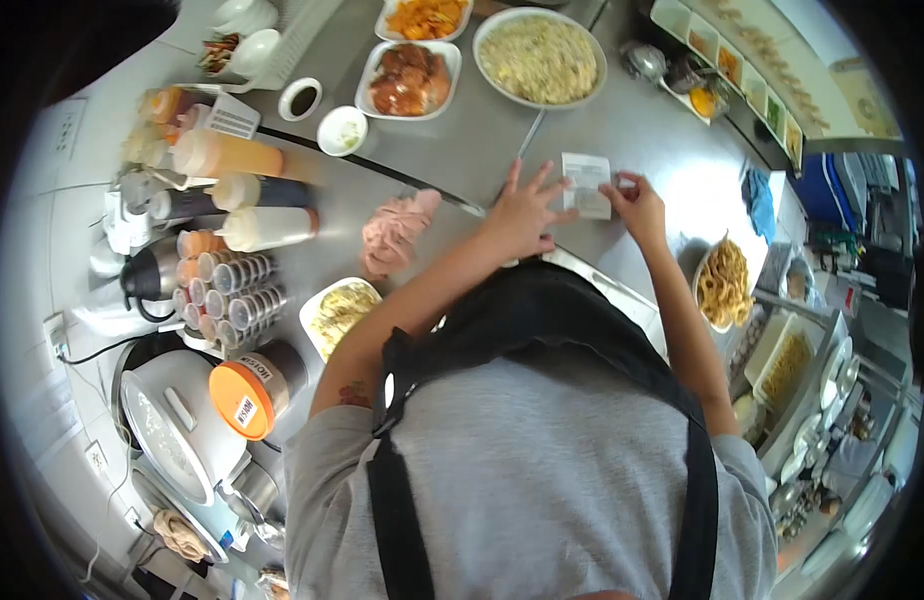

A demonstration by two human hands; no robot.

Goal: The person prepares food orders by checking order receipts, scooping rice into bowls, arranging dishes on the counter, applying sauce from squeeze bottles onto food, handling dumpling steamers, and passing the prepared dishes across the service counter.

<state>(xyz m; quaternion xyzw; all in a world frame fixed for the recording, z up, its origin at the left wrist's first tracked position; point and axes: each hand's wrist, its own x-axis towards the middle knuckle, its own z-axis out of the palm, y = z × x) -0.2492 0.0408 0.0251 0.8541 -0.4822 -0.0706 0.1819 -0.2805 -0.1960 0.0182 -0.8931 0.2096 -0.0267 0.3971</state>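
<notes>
A small printed paper receipt (586,200) lies on the steel counter in front of me. My left hand (527,212) is open at the receipt's left side, its fingers spread and the fingertips near or touching the paper's edge. At the other side, my right hand (639,208) has its thumb over the receipt's right edge and its fingers curled; it looks pinched on the paper. Left of my left forearm sits a crumpled pink cloth (394,235). Beyond the hands stands a large round bowl of fried rice (540,60).
Dishes of sliced meat (410,80) and orange food (424,18) stand at the back, near a sauce cup (300,99). Squeeze bottles (227,155) and lidded cups (242,290) crowd the left. Noodles (724,283) and a blue cloth (758,203) are at right.
</notes>
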